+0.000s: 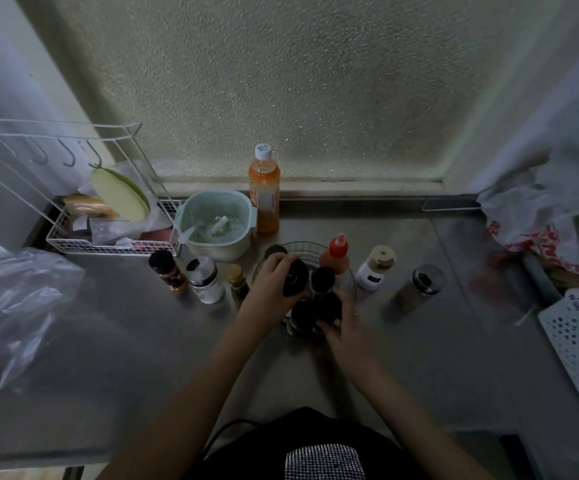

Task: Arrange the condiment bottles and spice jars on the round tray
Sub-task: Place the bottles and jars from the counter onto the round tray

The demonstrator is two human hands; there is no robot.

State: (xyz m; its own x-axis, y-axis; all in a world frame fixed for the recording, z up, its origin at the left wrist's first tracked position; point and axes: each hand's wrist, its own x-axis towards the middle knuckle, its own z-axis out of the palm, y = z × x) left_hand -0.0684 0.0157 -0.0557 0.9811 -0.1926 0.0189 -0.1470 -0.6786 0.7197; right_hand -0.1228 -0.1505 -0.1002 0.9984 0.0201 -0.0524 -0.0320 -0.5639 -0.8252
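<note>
At the counter's point(419, 358) back edge, the left hand point(270, 279) lowers a dark-capped jar point(295, 277), fingers clamped round it, onto the clear round tray point(348, 271); the right hand point(345, 329) grips another dark-lidded jar point(329, 306) there. Remaining jars stand alongside, seemingly next.

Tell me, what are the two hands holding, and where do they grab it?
The left hand grips a dark-capped jar around its top, tilted over the round tray. The right hand touches another dark-lidded jar at its side; a firm grip cannot be told.
</note>
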